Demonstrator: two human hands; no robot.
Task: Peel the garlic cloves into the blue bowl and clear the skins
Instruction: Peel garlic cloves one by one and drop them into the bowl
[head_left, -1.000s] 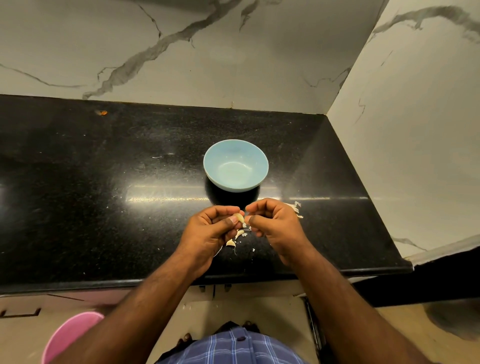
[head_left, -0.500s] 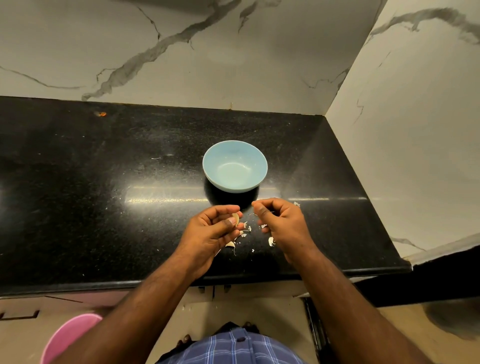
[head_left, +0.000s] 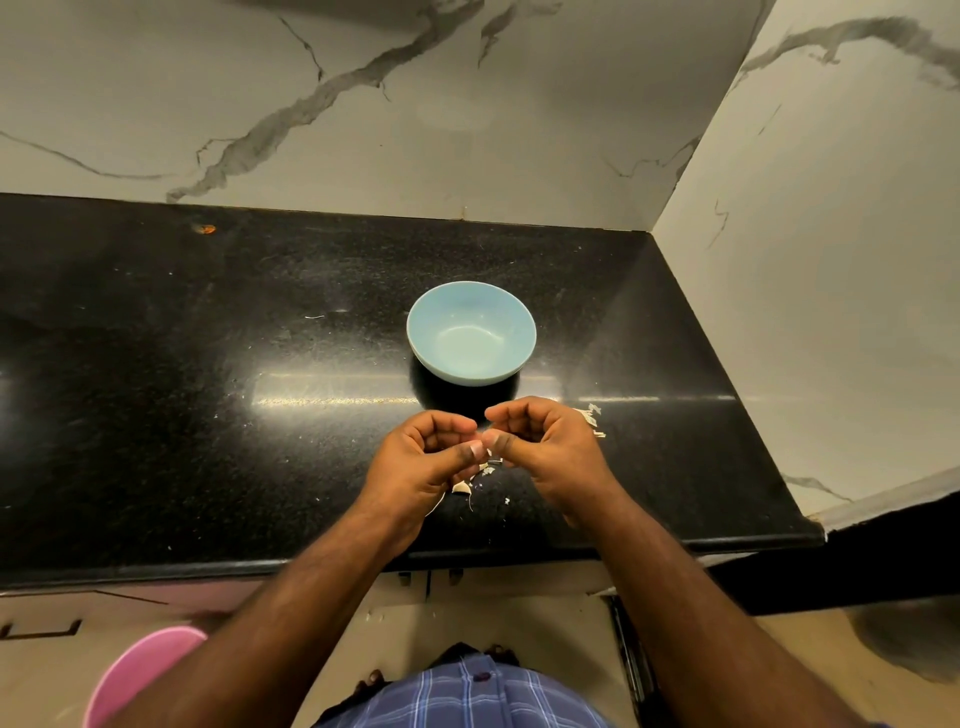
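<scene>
Just short of the blue bowl, on my side of it, both hands meet above the black counter. Left hand has its fingers curled and thumb pressed forward; right hand likewise, thumb tips nearly touching. I take it the garlic clove sits pinched between them, but the thumbs hide it, so I cannot tell how much skin it wears or exactly which fingers carry it.

Bowl shows a bare blue inside: no peeled clove in it that I can see. Beneath the hands, nearer me than the bowl, lie loose skins and small flakes. A second little heap of skin scraps lies to the right of the bowl, just beyond the right hand.

My reading of progress: early. Peeling is under way on one clove, nothing delivered to the bowl, and all clearing of skins is left to do. A pink bin stands on the floor, well below and left of the bowl, a likely place for the skins, though that is my guess.
</scene>
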